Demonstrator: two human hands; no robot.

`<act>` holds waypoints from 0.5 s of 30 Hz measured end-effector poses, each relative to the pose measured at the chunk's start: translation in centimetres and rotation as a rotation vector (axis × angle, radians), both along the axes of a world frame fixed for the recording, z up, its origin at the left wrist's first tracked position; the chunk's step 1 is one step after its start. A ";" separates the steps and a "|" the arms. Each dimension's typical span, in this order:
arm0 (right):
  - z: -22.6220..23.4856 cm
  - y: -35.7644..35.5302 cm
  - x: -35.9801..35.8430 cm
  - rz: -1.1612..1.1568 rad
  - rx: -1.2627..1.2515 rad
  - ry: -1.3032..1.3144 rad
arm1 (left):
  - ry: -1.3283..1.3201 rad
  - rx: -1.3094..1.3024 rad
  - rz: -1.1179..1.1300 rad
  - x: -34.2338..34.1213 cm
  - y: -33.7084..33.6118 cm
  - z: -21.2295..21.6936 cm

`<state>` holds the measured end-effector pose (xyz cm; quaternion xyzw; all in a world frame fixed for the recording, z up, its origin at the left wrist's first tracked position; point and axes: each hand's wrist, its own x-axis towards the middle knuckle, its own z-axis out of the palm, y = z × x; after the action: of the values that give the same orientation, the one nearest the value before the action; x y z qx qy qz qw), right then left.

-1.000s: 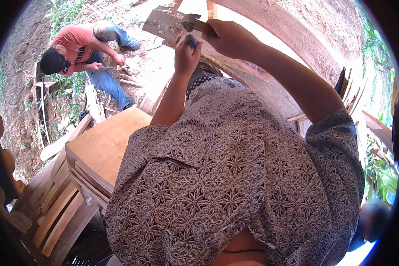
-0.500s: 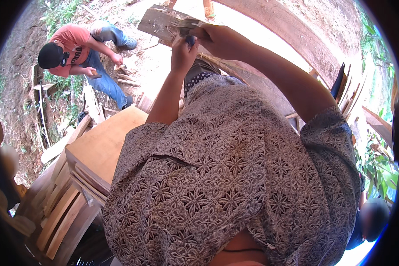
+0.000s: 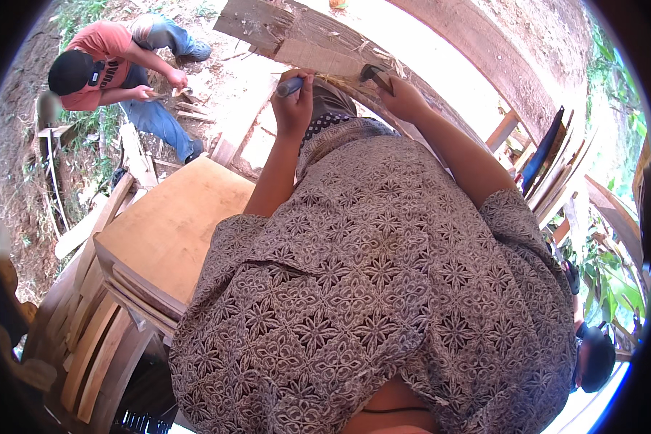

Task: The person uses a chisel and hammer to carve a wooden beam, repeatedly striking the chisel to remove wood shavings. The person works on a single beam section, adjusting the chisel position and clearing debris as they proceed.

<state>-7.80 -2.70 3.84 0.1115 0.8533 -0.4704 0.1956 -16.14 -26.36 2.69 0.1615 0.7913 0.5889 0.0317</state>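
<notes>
Weathered grey wooden plank (image 3: 257,27) is looking part-worked: pale patch (image 3: 318,56), rest grey. I'm gripping blue-grey cylindrical handle (image 3: 290,87) in left hand (image 3: 294,105), dark-metal-headed hammer (image 3: 374,74) in right hand (image 3: 406,102), both closed.

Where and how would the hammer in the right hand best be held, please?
The hammer is probably best gripped by its handle, coming from the person's right: the right hand closes around it there, while the dark head juts out toward the left. A full wrap should suit the narrow handle; its part inside the fist is hidden.
</notes>
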 end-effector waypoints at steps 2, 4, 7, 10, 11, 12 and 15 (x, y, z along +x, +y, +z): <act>0.4 0.6 -0.2 -0.046 -0.045 0.000 | -0.030 0.139 0.012 1.9 0.1 -0.4; 1.4 2.1 0.6 -0.014 -0.010 -0.094 | -0.039 0.093 0.064 3.7 -0.5 -0.3; 1.8 1.9 0.9 -0.049 -0.025 -0.036 | -0.271 0.171 0.184 5.2 -3.3 -1.5; -1.5 2.2 1.1 -0.104 -0.037 -0.076 | -0.741 0.471 0.365 6.6 -5.8 -3.8; -2.5 2.2 1.2 -0.127 -0.030 -0.122 | -0.729 0.493 0.342 6.0 -5.7 -3.7; -3.4 2.3 1.5 -0.154 -0.045 -0.119 | -0.717 0.515 0.317 5.3 -5.5 -3.6; -5.0 2.0 2.1 -0.134 -0.047 0.010 | -0.634 0.460 0.284 3.0 -3.4 -1.1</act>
<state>-5.66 -0.66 -1.17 0.1611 0.8336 -0.5029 0.1620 -13.11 -29.72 1.55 -0.1360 0.6046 0.7693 0.1554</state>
